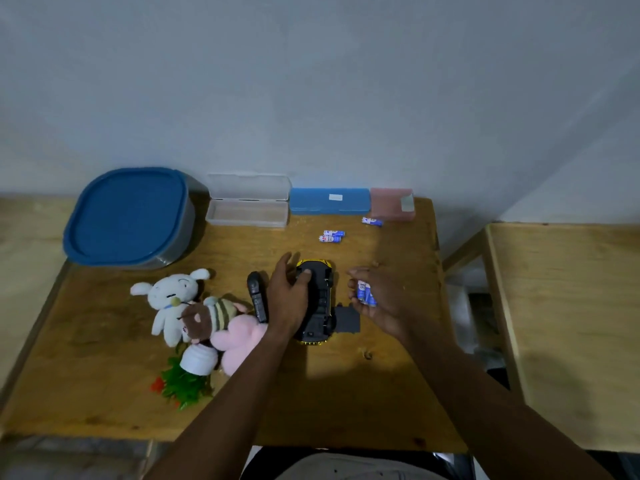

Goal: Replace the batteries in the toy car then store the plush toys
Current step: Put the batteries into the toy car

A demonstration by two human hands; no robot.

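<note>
The yellow toy car [320, 306] lies upside down on the wooden table [346, 393], its dark underside up. My left hand [289, 299] rests on its left side with the thumb on the underside. The dark battery cover [347, 319] lies just right of the car. My right hand [375, 299] holds a few blue batteries [366, 292] in curled fingers. Three more blue batteries [331, 236] lie farther back, one of them [372, 221] apart. The plush toys lie at left: a white bunny [171, 299], a brown doll [202, 318], a pink plush [239, 337].
A black remote [257, 299] lies beside my left wrist. At the back stand a big blue-lidded container [128, 220], an open clear case [247, 207], a blue case [329, 200] and a pink case [393, 204]. A small potted plastic plant [188, 375] lies tipped over.
</note>
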